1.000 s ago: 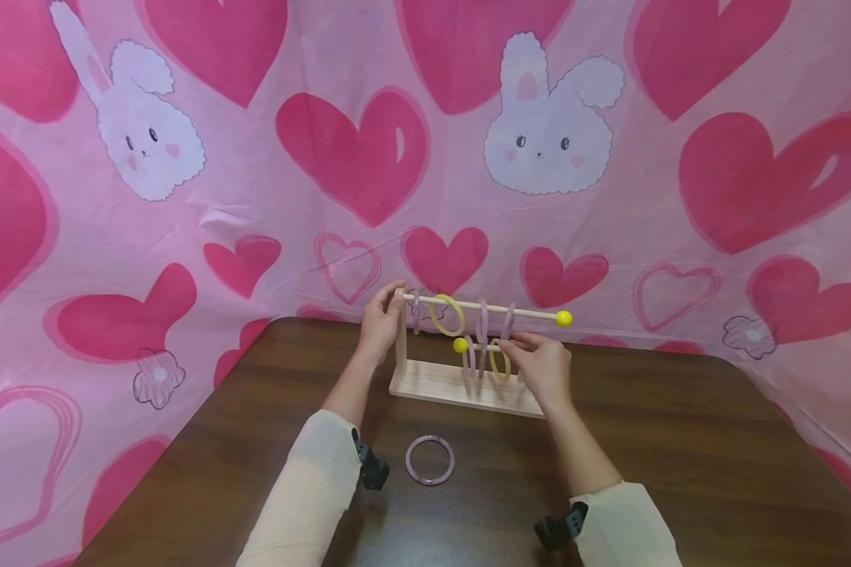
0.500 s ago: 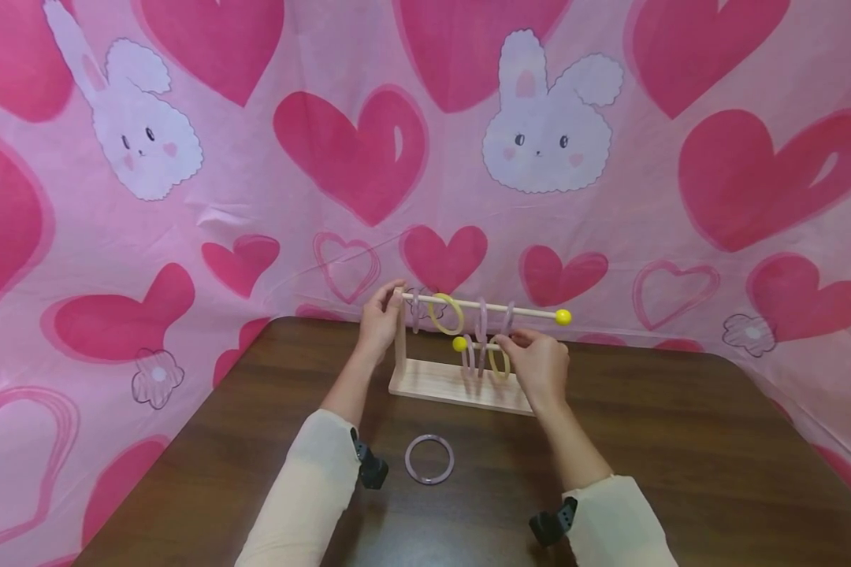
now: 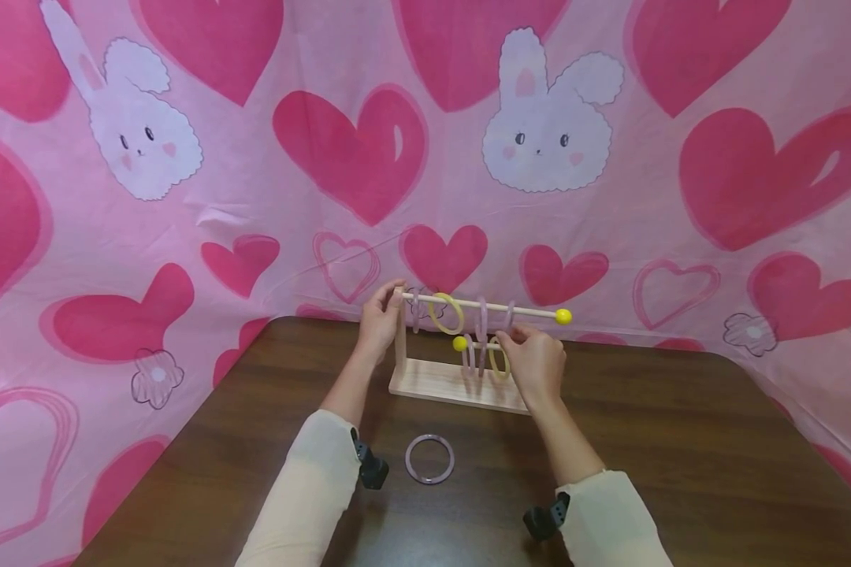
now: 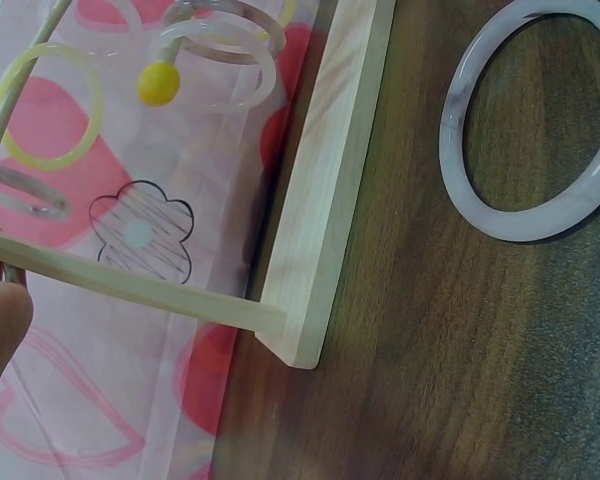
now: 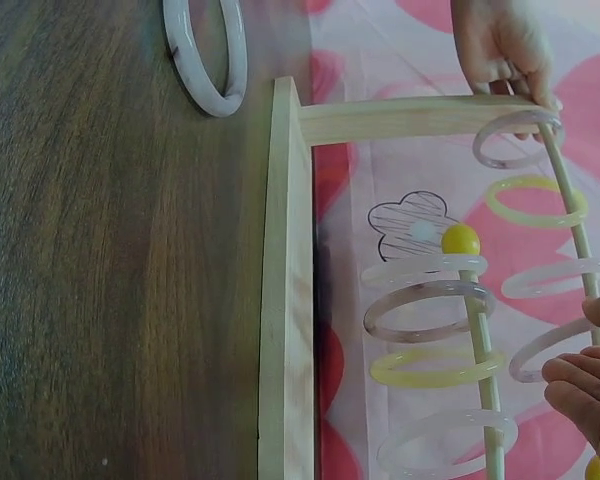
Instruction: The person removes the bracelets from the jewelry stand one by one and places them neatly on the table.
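A wooden bangle stand [image 3: 461, 384] stands on the table, with bangles hung on its two rods. My left hand [image 3: 379, 323] grips the top of its left post; the right wrist view shows these fingers [image 5: 505, 55] at the rod's end. At the upper rod, my right hand [image 3: 536, 364] pinches a pale purple bangle [image 5: 528, 362] between thumb and fingers. Left of it on that rod hang a white bangle [image 5: 550, 278], a yellow bangle [image 3: 445, 314] and a purple-grey bangle [image 5: 500, 140]. The lower rod carries white, purplish and yellow bangles [image 5: 435, 372].
One loose purple-white bangle [image 3: 429, 459] lies flat on the dark wooden table [image 3: 255, 472], in front of the stand. Yellow balls cap the upper rod [image 3: 563, 316] and the lower rod [image 3: 460, 343]. A pink heart-print cloth [image 3: 454, 173] hangs behind the table.
My right hand and forearm have shifted slightly left along the upper rod. The left hand keeps its place on the post, and the loose bangle stays where it was.
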A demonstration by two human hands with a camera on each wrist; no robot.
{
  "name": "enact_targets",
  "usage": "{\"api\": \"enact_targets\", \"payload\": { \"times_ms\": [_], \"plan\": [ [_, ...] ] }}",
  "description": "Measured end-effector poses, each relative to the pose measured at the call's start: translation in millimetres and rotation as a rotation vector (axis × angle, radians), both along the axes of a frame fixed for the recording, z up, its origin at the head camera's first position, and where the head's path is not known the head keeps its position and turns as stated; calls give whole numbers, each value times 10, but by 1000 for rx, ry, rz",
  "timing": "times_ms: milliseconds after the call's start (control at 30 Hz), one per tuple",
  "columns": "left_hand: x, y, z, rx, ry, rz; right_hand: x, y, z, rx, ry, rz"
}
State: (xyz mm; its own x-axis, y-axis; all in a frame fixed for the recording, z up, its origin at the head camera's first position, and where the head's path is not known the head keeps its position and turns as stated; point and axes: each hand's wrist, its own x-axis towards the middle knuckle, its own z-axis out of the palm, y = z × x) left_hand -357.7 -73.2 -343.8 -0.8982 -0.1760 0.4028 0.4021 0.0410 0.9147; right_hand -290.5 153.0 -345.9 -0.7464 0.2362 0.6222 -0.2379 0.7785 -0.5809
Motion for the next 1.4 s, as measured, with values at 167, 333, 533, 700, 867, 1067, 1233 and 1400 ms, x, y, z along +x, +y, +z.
{"api": "enact_targets", "payload": {
  "times_ms": [167,333,533,700,867,1067,1233,1400],
  "plan": [
    [1,-1,-3,9,5,-13,12,4,3,13,25,-14],
    [-3,-3,-10,11,12,-15,17,12,-14,23,40,-18],
    [50,-5,22,2,16,-17,20,12,-27,36,72,-7],
    [236,17,174,-6,16,-27,18,18,-31,47,111,4],
    [310,30,233,-16,5,-24,19,29,-37,63,145,17],
    [146,3,108,2,5,-27,12,43,-51,68,161,25],
    [217,12,174,6,-4,-32,11,48,-47,53,159,27],
    [284,34,223,-6,-5,-28,14,50,-64,40,168,26]
  ]
}}
